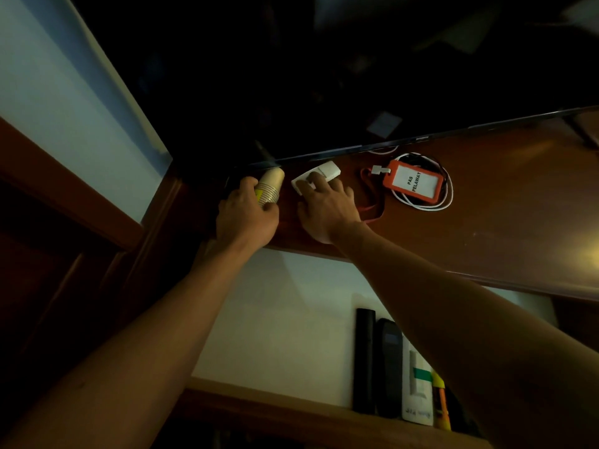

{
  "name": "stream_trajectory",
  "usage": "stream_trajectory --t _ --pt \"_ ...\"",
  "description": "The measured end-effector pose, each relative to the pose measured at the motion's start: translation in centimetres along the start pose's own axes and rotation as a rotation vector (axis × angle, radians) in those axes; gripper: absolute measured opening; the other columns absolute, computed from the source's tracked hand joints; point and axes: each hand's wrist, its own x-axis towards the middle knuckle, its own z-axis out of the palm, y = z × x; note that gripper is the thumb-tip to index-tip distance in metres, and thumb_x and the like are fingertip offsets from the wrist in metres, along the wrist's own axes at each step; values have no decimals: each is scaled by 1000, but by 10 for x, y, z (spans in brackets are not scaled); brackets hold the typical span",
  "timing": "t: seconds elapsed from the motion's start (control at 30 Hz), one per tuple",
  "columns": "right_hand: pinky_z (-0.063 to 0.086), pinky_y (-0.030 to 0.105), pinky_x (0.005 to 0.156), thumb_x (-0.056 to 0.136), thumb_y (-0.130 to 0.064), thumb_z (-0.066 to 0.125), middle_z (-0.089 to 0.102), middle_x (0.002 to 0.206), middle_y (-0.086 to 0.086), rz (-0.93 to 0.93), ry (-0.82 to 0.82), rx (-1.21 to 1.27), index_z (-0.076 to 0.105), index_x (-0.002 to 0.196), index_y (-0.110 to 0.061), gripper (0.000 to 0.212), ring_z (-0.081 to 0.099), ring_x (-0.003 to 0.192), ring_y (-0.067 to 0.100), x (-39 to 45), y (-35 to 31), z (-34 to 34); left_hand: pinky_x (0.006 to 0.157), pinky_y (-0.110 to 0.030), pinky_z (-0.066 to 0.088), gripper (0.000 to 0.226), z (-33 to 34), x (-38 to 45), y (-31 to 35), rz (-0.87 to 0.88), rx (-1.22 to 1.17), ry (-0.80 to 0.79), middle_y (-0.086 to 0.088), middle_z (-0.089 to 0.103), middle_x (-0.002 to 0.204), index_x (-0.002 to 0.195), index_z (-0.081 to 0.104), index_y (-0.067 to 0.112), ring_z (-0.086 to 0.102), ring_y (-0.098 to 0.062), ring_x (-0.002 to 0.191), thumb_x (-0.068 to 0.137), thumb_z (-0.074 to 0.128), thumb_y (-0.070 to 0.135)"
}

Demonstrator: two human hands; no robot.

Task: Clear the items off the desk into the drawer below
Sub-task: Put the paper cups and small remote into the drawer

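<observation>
Head view: mid-clearing. Left hand (pixel 248 215) gripped paper cup stack (pixel 270 187), tipped over at desk (pixel 486 228) far-left corner. Right hand (pixel 327 205), fingers spread, pressed on white charger (pixel 319 176) at stack's 3 o'clock. Orange badge (pixel 413 183) further toward 3 (untouched). Drawer (pixel 275 319) open at 6 o'clock, remotes (pixel 377 364) inside. Next probably: close grip on charger, lower both in.

brown desk (pixel 486 222) bears paper cups (pixel 270 186), white box (pixel 319 176), orange badge (pixel 411 181).

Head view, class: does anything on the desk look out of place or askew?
Yes. The stack of paper cups lies tipped on its side at the desk's left end, gripped by the left hand. The orange badge holder sits amid loosely tangled cords.
</observation>
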Motion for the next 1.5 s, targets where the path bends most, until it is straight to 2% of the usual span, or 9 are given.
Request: stream_trajectory --t 0.17,0.33,0.47,0.57,0.7,0.8,1.13,1.27,1.5 --pt "38 51 99 101 -50 35 51 134 7 67 107 -11 52 134 -21 47 44 124 37 -7 10 -8 91 -50 50 66 5 -2 2 -24 40 -16 -11 53 135 143 39 26 50 -37 117 84 65 44" --pt "48 48 89 96 -63 42 39 138 20 394 92 52 36 141 -15 66 49 119 43 8 6 -14 90 -49 49 63 6 0 10 -2 123 -51 -15 54 129 140 40 25 50 -39 115 85 63 47" --pt "50 36 68 96 -50 54 33 137 22 442 17 153 33 142 -15 62 59 104 42 21 5 -13 87 -52 50 58 7 5 9 19 148 -83 -17 59 126 137 39 22 52 -41 114 88 64 42" --pt "56 38 73 92 -33 64 33 133 22 431 2 178 33 142 -16 61 59 100 42 29 2 -16 84 -49 49 58 8 4 9 53 172 -64 -18 59 126 136 39 19 53 -43 113 89 64 41" --pt "52 40 87 83 -29 76 44 128 24 493 -5 305 33 136 -11 71 54 112 42 35 3 -19 84 -48 48 59 6 0 11 79 164 -19 -19 59 127 139 39 19 52 -43 114 89 64 39" --pt "45 38 83 84 -26 73 57 119 20 474 37 365 37 129 -8 61 56 112 39 35 3 -23 82 -46 46 60 4 -4 11 99 160 3 -18 59 128 141 39 20 53 -41 114 90 64 40" --pt "53 44 91 84 -32 73 47 131 22 413 74 391 31 144 -12 76 55 114 43 -23 -5 -48 82 -50 55 60 9 -34 14 118 9 31 -14 62 125 138 42 23 59 -38 109 87 67 44" --pt "49 42 91 85 -33 73 43 139 19 434 50 453 26 152 -16 83 53 119 42 -64 -2 -49 80 -44 53 56 19 -56 15 160 -54 31 -9 60 129 134 46 23 58 -35 114 87 69 43" --pt "51 44 88 79 -41 77 48 131 14 478 3 542 38 142 -23 76 58 112 39 -132 -3 -32 76 -45 57 59 38 -110 6 215 -142 -78 -6 58 130 134 38 33 57 -28 111 86 70 47"
